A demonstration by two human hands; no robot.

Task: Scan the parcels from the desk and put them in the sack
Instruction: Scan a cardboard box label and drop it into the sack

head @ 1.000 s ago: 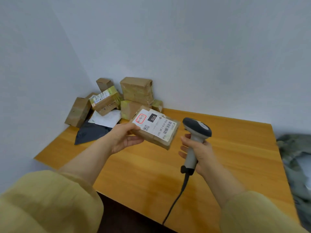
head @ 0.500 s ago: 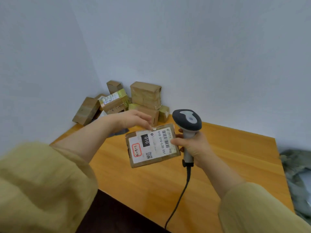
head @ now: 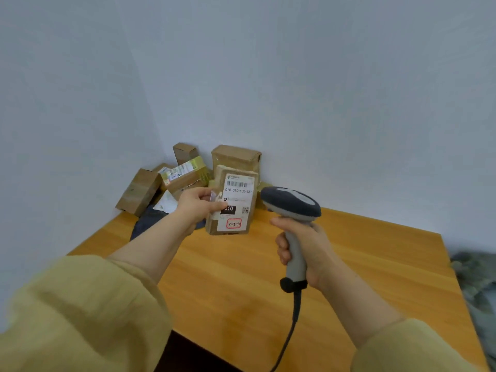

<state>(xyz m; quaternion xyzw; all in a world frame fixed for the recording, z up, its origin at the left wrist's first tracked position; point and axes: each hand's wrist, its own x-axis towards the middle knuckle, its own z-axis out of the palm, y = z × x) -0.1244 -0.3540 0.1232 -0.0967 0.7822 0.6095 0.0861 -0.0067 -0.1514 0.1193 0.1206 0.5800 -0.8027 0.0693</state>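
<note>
A brown cardboard parcel (head: pixel 236 202) is held upright above a wooden desk (head: pixel 241 277), its white label turned toward the camera with the barcode at the top. Its left edge is pinched by the left hand (head: pixel 198 205), thumb on the label. A grey scanner (head: pixel 291 202) is gripped by the handle in the right hand (head: pixel 308 248), its head just right of the parcel. More boxes (head: pixel 166 181) are piled in the far corner.
</note>
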